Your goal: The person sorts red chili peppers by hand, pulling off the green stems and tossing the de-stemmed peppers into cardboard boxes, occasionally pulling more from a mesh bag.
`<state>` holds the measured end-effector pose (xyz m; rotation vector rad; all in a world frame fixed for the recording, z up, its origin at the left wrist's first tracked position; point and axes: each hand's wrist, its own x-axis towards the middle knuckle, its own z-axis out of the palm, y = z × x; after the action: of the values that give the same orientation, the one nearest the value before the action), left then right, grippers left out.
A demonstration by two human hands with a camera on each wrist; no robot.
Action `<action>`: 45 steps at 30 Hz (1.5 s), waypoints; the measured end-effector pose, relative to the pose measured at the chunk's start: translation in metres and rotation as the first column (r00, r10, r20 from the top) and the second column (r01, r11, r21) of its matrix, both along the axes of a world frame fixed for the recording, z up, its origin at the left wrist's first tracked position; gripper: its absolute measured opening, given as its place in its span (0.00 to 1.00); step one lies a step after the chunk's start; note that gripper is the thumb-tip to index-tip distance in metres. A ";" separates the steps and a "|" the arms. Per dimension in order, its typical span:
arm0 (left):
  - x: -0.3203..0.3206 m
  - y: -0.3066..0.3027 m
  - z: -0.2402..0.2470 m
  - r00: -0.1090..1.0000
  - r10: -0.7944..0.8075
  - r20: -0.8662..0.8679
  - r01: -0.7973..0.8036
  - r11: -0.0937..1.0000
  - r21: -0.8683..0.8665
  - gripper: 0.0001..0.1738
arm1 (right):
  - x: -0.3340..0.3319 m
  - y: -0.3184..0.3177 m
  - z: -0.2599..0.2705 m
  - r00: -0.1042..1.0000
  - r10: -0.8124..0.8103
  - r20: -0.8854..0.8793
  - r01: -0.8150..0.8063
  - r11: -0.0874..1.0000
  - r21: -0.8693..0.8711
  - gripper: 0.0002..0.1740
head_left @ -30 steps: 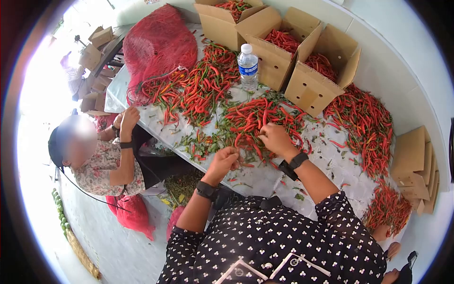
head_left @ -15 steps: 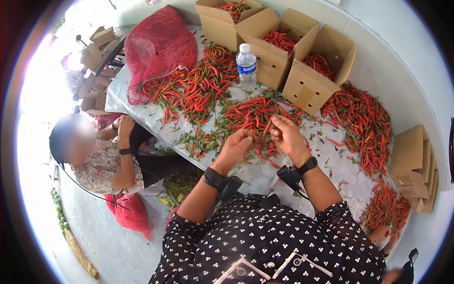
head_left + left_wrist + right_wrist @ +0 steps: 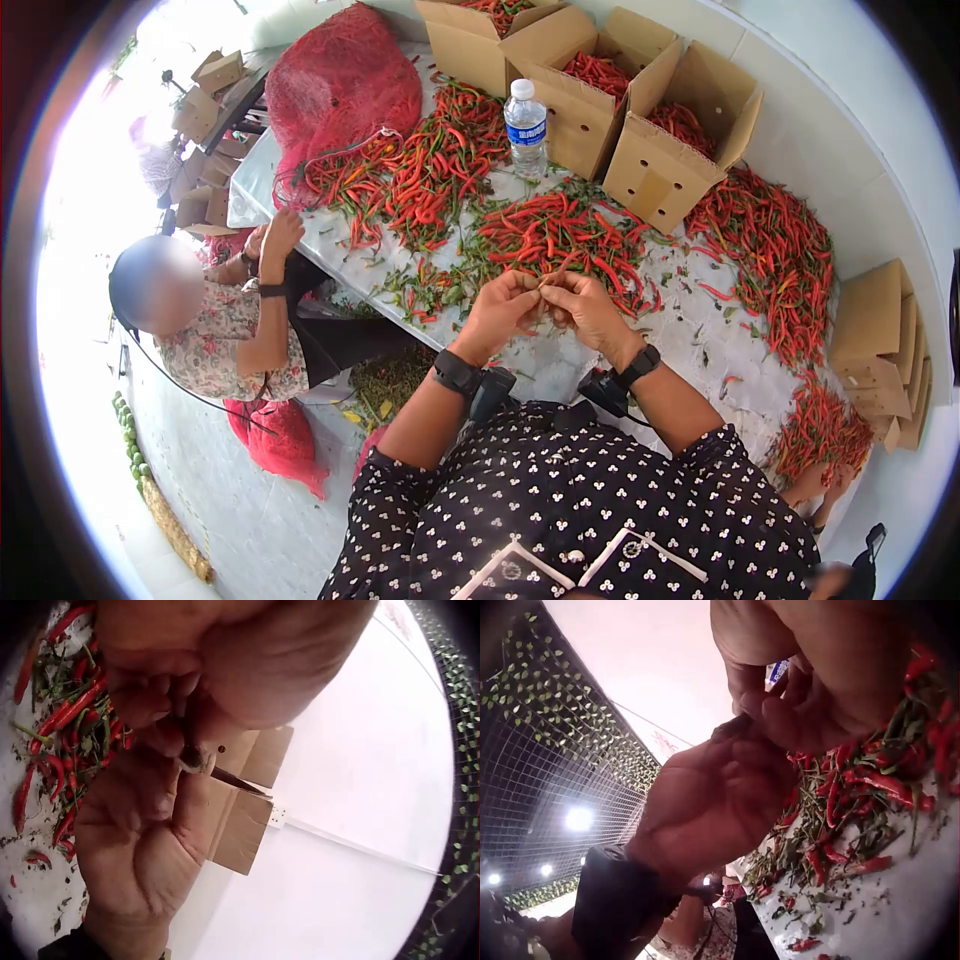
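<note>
My left hand (image 3: pixel 497 312) and right hand (image 3: pixel 594 314) meet over the near edge of a pile of red chili peppers (image 3: pixel 545 232). Between their fingertips they pinch one chili pepper (image 3: pixel 566 265), mostly covered by fingers. In the left wrist view, the right hand (image 3: pixel 142 832) faces the left hand (image 3: pixel 240 660), thumbs and fingers curled together. A small dark end (image 3: pixel 731 727) of the held piece shows at the fingertips in the right wrist view. Loose green stems and leaves (image 3: pixel 430 290) lie left of the pile.
Cardboard boxes (image 3: pixel 655 185) of chilies line the back, beside a water bottle (image 3: pixel 526 130). A red mesh sack (image 3: pixel 340 80) lies at the far left, more chilies (image 3: pixel 770 260) at the right. Another person (image 3: pixel 235 320) sits at the left edge, hands raised.
My right hand went from the pile to my left hand, lifting a chili. Since then both hands have closed together at the fingertips. The other person's hands have shifted.
</note>
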<state>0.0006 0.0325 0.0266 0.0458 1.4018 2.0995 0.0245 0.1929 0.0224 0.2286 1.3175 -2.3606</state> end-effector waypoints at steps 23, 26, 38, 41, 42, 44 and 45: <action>-0.016 -0.025 -0.015 0.739 -0.299 -0.604 -0.529 0.297 -0.795 0.15 | 0.016 0.005 0.036 0.771 -0.193 -0.607 0.509 0.759 0.405 0.02; -0.017 -0.049 -0.017 0.796 -0.309 -0.521 -0.480 0.203 -0.853 0.13 | 0.015 0.040 0.027 0.870 -0.398 -0.292 0.456 0.874 0.167 0.06; 0.010 -0.040 -0.051 0.571 -0.461 -0.679 -0.402 0.565 -0.721 0.12 | 0.065 0.066 -0.073 0.998 -0.041 0.051 -0.004 0.737 0.676 0.11; 0.005 -0.037 -0.053 0.553 -0.482 -0.680 -0.401 0.561 -0.724 0.11 | 0.050 0.044 -0.061 0.986 0.053 -0.160 0.099 0.590 0.801 0.11; 0.003 -0.037 -0.053 0.598 -0.412 -0.687 -0.401 0.589 -0.702 0.11 | 0.044 0.041 -0.060 0.976 0.049 -0.213 0.145 0.588 0.796 0.10; 0.004 -0.036 -0.045 0.642 -0.340 -0.687 -0.404 0.611 -0.680 0.10 | 0.032 0.036 -0.056 0.963 0.045 -0.265 0.189 0.589 0.786 0.10; 0.007 -0.036 -0.041 0.634 -0.356 -0.686 -0.411 0.596 -0.690 0.08 | 0.029 0.034 -0.054 0.923 0.069 -0.380 0.281 0.554 0.783 0.10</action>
<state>0.0079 -0.0040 -0.0141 0.6470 2.8191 1.1954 0.0537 0.2266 -0.0315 0.1281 2.6374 -1.6893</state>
